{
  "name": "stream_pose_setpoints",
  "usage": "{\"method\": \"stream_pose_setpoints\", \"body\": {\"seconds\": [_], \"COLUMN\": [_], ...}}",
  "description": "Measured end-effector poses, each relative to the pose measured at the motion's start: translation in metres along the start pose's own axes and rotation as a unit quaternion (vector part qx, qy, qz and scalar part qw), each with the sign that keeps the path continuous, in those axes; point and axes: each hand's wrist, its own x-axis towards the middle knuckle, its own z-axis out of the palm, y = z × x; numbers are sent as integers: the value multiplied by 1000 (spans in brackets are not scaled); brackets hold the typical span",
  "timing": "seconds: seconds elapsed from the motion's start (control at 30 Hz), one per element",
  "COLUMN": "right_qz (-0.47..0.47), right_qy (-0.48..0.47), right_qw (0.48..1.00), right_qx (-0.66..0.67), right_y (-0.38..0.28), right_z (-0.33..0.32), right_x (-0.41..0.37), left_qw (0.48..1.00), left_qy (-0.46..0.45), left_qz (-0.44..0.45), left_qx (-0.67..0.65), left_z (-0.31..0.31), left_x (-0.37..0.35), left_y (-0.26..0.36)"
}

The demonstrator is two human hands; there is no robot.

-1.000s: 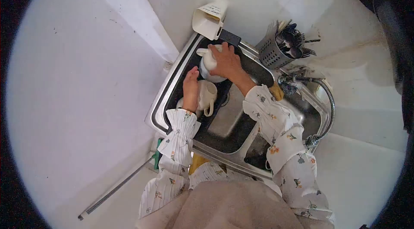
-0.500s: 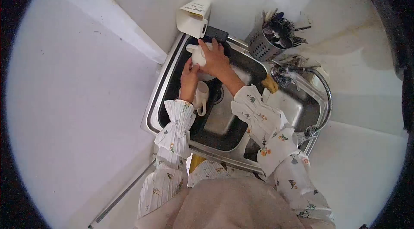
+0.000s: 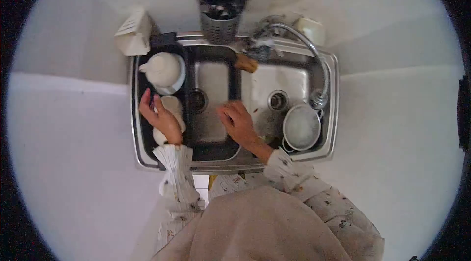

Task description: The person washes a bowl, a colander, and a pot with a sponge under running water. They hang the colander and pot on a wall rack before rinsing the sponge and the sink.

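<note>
My left hand (image 3: 161, 117), its fingers apart and holding nothing, hovers over or rests beside white mugs (image 3: 172, 106) in the black rack at the sink's left; contact cannot be made out. Just beyond its fingertips a white cup (image 3: 162, 68) sits with its handle pointing left, on a white dish (image 3: 179, 84) that is mostly hidden. My right hand (image 3: 238, 121), slightly blurred, is over the sink's middle divider with its fingers curled in and nothing visible in them.
A steel double sink (image 3: 208, 113) spans the view. In the right basin stands a white pot (image 3: 301, 127) below a flexible faucet hose (image 3: 321, 59). Behind are a cutlery holder (image 3: 220, 27), a yellow-brown sponge or cloth (image 3: 246, 63) and a white jug-like container (image 3: 134, 32).
Both hands have let go of the white cup, which now stands on the dish. My right hand has moved right and nearer me. The view has turned and shifted right.
</note>
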Motion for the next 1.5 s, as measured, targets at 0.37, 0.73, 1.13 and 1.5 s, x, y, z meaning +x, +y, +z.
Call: {"method": "stream_pose_setpoints", "body": {"seconds": [0.37,0.73,1.13,1.5], "right_qz": [336,279,257,268], "right_qy": [-106,-340,-217,-245], "right_qw": [925,889,926,893], "right_qx": [-140,-128,-174,-264], "right_y": [182,154,173,112], "right_z": [-159,-168,-116,-150], "right_x": [-208,-211,-179,-161], "left_qw": [800,634,562,627], "left_qy": [-571,-689,-689,-647], "left_qz": [81,87,26,55], "left_qx": [167,340,457,431], "left_z": [69,77,78,70], "left_x": [-263,-292,-293,-305], "left_y": [2,-27,6,-45]}}
